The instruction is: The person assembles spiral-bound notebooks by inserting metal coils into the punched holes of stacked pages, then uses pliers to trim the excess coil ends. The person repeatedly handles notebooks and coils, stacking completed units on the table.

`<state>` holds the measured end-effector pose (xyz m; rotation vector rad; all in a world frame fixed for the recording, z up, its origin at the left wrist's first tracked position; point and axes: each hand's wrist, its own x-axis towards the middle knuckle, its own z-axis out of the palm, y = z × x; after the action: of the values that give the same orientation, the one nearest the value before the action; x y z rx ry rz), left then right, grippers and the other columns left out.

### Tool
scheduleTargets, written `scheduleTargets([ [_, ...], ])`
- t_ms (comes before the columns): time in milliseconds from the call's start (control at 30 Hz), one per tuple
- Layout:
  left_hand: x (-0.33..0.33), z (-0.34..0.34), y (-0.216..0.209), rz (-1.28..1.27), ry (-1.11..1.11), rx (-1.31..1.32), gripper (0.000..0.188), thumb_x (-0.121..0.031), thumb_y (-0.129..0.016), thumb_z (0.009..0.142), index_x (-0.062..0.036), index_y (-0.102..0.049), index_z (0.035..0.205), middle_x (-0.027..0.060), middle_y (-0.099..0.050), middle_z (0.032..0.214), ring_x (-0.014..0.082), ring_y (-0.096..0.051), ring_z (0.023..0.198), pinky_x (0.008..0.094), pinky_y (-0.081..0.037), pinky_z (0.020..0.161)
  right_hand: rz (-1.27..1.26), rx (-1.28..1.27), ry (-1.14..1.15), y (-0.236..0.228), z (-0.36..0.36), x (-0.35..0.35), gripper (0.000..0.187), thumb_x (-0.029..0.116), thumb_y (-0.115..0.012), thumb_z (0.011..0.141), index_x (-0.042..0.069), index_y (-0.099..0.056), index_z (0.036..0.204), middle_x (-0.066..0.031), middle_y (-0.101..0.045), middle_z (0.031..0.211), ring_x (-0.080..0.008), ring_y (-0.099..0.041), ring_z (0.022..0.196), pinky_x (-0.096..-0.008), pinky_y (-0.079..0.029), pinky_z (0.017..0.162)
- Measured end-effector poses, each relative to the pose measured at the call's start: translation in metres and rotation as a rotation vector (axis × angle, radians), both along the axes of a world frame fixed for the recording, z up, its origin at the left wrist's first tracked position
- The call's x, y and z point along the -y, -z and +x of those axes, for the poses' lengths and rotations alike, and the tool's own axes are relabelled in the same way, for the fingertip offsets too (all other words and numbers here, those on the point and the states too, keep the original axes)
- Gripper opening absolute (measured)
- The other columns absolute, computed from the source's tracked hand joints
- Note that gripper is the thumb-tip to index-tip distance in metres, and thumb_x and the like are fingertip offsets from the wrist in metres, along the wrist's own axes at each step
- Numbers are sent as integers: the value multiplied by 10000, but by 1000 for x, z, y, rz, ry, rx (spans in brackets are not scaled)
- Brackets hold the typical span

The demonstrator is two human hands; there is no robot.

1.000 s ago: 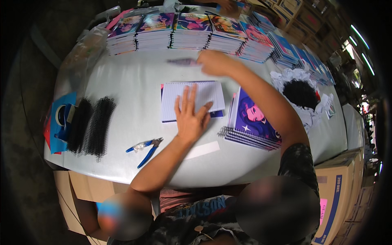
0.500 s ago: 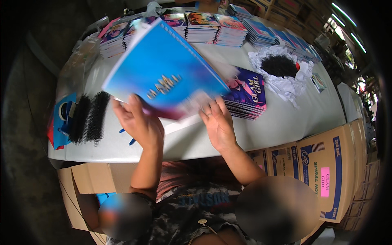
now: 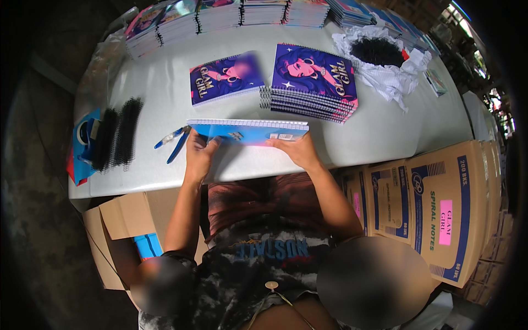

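Between my two hands, a blue-backed notebook (image 3: 254,134) stands steeply tilted over the near side of the table, its punched long edge on top and no coil visible in it. My left hand (image 3: 200,155) is closed around its left end, and my right hand (image 3: 297,152) grips the right end with the thumb on the blue cover. Just left of my left hand lie pliers (image 3: 177,147) with blue handles. Beyond the held notebook, a purple notebook (image 3: 225,80) rests flat beside a stack of purple spiral notebooks (image 3: 313,77).
Black plastic coils (image 3: 118,135) lie at the left, beside a blue item (image 3: 84,151). At the right, crumpled white paper (image 3: 393,85) holds a tangled black heap (image 3: 377,52). Notebook stacks (image 3: 220,22) line the far edge. Cardboard boxes (image 3: 423,203) stand right of the table; an open carton (image 3: 129,214) sits at left.
Both hands have lowered the notebook toward me and tipped it from a raised slant to nearly edge-on, with the punched edge level. The flat purple notebook behind it has come into sight.
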<state>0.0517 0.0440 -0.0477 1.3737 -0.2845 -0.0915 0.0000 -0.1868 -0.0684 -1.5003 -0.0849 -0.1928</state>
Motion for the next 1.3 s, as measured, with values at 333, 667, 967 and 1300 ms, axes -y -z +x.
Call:
scheduleTargets([
  [333, -69, 67, 1, 1149, -203, 627, 264, -77, -646, 692, -114, -597, 949, 140, -578, 948, 336, -556, 865, 424, -440, 704, -62, 131, -56, -13, 11, 26, 304, 18, -704, 737, -22, -586, 1015, -94, -628, 995, -106, -577, 873, -255, -474, 767],
  [667, -159, 104, 15, 1689, -884, 635, 230, -277, -627, 782, -107, -556, 919, 73, -549, 908, 255, -538, 925, 386, -436, 757, -90, 184, -179, -26, 5, 19, 376, 14, -665, 787, -34, -561, 1145, -101, -615, 1096, -110, -565, 947, -254, -454, 836],
  [967, -120, 80, -66, 547, -392, 240, 192, -90, -500, 801, 14, -547, 956, 119, -601, 890, 172, -545, 729, 285, -448, 707, -86, 229, -128, -35, 11, 17, 304, -13, -613, 813, -37, -581, 1115, -85, -619, 1082, -101, -550, 974, -245, -432, 865],
  [1300, -50, 45, -66, 581, 80, 141, 327, -332, -478, 936, -27, -537, 832, -36, -398, 606, 63, -358, 571, 221, -336, 531, -103, 202, -57, -34, 8, 12, 272, -26, -614, 810, -24, -611, 1082, -52, -652, 983, -59, -558, 798, -199, -460, 710],
])
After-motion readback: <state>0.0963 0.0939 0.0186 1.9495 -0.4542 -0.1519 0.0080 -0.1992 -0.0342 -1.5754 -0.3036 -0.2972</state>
